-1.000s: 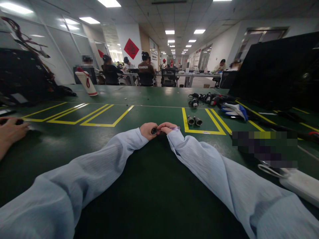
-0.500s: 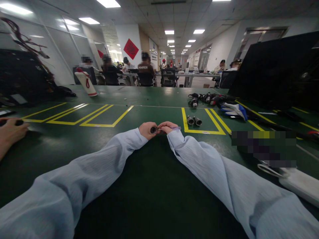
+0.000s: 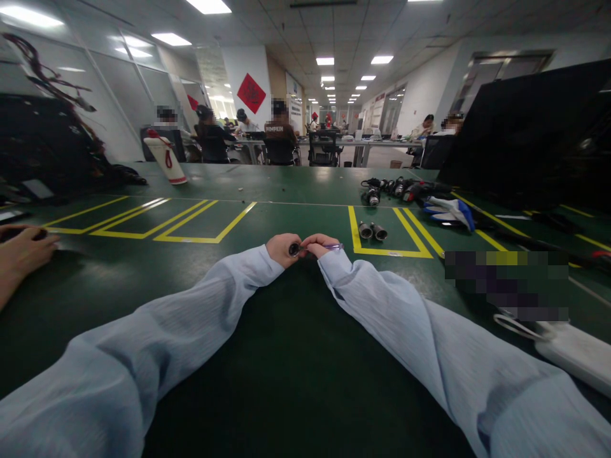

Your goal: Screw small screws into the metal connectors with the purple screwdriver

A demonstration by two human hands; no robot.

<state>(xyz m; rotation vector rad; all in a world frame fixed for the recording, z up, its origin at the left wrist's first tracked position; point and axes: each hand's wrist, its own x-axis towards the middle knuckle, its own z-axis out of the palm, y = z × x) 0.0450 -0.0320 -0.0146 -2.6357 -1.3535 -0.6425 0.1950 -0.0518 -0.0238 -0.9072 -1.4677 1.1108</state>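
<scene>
My left hand [image 3: 280,247] is closed around a round metal connector [image 3: 294,249], its dark open end turned toward me. My right hand [image 3: 317,242] pinches a slim screwdriver [image 3: 336,247] with a translucent purple handle. The thin shaft points left and meets the side of the connector; fingers hide the exact spot of contact. Both hands are close together above the green table [image 3: 286,331]. Right of them, two similar metal connectors [image 3: 373,232] stand side by side inside a yellow taped frame [image 3: 391,254].
At the left edge, another person's hand [image 3: 29,254] rests on a dark object. A white cup [image 3: 167,160] stands farther back. Cables with metal ends [image 3: 396,189] and a blue-white glove [image 3: 449,214] lie at the back right. A white device [image 3: 578,357] is at the right edge.
My right hand and the screwdriver have shifted slightly left, toward the connector. My left hand stays nearly still. The other person's hand has moved slightly right.
</scene>
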